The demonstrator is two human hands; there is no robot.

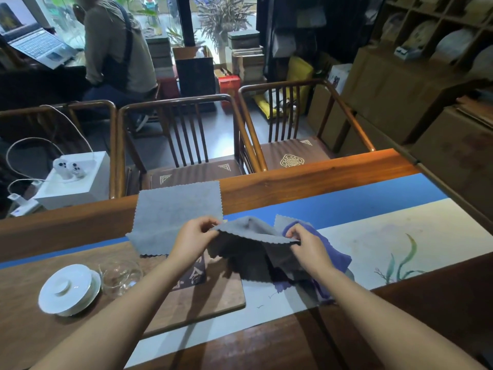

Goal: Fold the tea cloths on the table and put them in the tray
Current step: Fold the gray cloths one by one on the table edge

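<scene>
white lidded cup (70,289) on tray (213,297), left end | flat grey cloth (176,214) beyond tray | left hand (193,237) pinching dark grey cloth (250,233) edge, raised over tray; right hand (309,245) pinching same edge | purple cloth (333,252) right of tray

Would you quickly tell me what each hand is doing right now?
Left hand: pinched shut on one end of the dark grey cloth's scalloped edge.
Right hand: pinched shut on the other end of that edge.

Both hands, left (192,237) and right (306,243), pinch a grey cloth (253,231) (scalloped edge) above the tray (213,297).
</scene>
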